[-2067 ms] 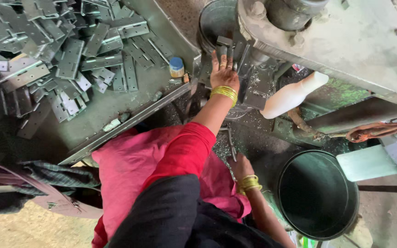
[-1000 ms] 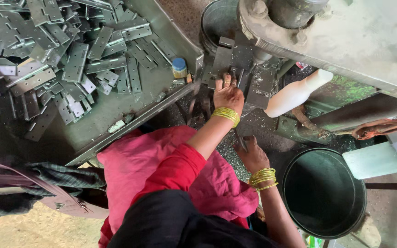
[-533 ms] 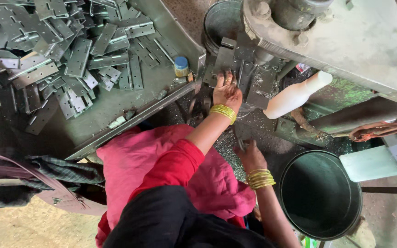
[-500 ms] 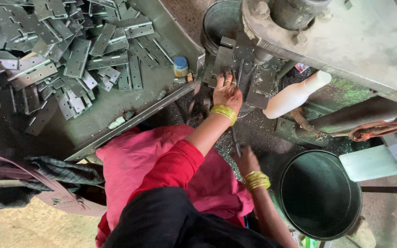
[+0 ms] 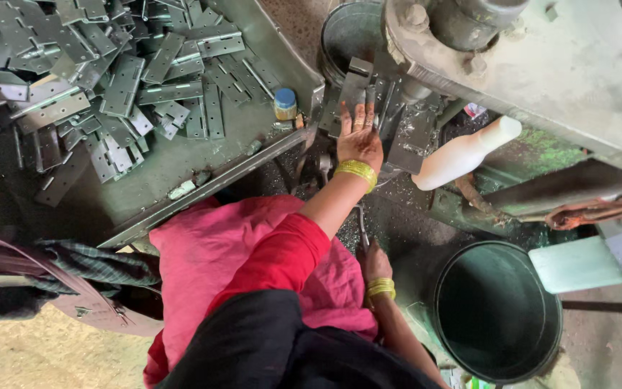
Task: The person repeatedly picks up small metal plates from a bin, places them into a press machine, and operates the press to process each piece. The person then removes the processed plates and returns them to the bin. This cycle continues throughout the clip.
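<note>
Metal plates (image 5: 120, 79) on tray (image 5: 253, 137), left of bucket (image 5: 497, 311)

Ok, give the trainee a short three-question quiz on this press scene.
1. True or false: the left hand lies with fingers spread on a metal plate at the press.
2. What does the right hand grip? A) a thin metal rod B) the white handle C) the small jar
3. Fill in: the tray holds a pile of flat metal ____.

Key: 1 true. 2 A. 3 hinges, as they appear to be.
</note>
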